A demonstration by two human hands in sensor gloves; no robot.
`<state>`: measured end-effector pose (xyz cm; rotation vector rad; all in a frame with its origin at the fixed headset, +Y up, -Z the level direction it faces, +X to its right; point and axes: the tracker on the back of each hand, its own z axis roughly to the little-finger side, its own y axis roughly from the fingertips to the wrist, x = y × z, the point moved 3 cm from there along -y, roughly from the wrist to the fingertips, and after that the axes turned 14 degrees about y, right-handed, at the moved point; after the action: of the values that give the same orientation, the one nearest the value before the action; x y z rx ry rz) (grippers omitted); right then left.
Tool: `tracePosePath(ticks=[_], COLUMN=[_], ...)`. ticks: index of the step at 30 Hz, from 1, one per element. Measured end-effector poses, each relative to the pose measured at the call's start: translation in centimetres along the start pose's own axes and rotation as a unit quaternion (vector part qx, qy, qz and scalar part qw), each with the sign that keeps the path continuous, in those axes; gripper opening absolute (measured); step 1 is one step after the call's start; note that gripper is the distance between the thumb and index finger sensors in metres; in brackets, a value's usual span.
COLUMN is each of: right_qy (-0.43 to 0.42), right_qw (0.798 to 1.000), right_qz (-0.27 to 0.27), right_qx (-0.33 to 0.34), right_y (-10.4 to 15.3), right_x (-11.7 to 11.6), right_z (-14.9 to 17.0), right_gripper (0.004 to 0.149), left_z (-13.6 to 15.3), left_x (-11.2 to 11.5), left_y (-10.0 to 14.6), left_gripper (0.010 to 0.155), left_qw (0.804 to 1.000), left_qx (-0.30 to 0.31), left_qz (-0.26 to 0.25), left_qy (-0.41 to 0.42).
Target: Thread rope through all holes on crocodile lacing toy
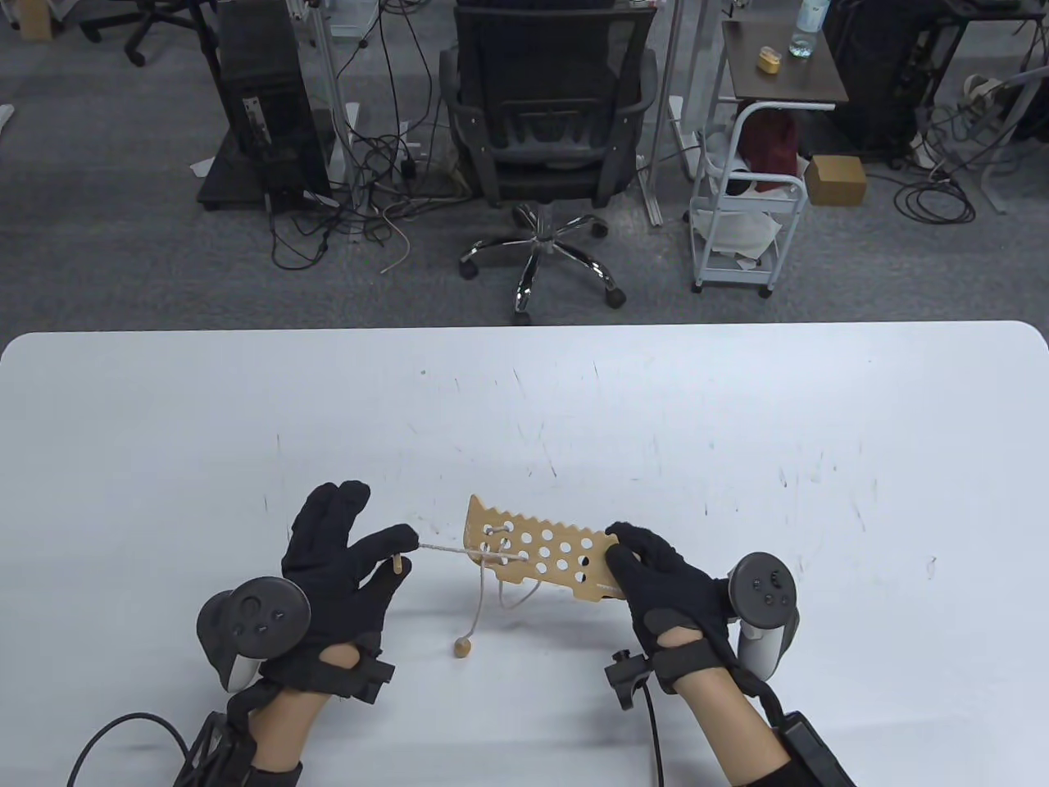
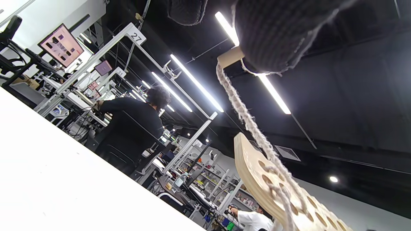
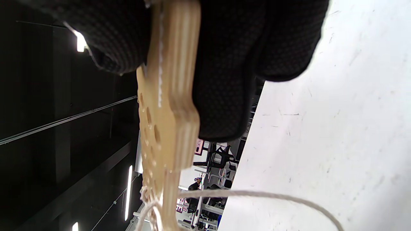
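The wooden crocodile lacing board [image 1: 537,551] with rows of round holes is held just above the white table [image 1: 656,426]. My right hand [image 1: 647,566] grips its right end; the right wrist view shows the board's edge [image 3: 170,106] between the gloved fingers [image 3: 224,64]. My left hand [image 1: 373,549] pinches the rope's wooden tip [image 1: 397,563] and holds the rope [image 1: 447,552] taut to the left of the board's left holes. The left wrist view shows the tip [image 2: 229,57], the rope [image 2: 247,122] and the board [image 2: 273,186]. The rope's other end hangs down to a wooden bead [image 1: 463,648] on the table.
A black office chair [image 1: 545,123] stands beyond the table's far edge, with a white cart [image 1: 742,205] to its right and a computer tower [image 1: 262,106] and cables on the floor to its left.
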<state>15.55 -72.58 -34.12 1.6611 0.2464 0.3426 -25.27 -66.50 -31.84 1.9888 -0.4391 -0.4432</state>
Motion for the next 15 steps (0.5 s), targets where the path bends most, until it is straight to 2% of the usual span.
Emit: tracePosePath(ticks=[15], right_qy=[-0.010], right_qw=[0.999], right_qz=[0.032], right_qx=[-0.024], right_y=[-0.8], right_x=[1.7], right_z=[1.1], right_gripper=[0.047], left_z=[1.0], left_x=[-1.7], left_y=[-0.2], left_gripper=[0.045], left_qw=[0.999], left_qx=[-0.020], left_qz=[-0.030], left_qy=[0.010])
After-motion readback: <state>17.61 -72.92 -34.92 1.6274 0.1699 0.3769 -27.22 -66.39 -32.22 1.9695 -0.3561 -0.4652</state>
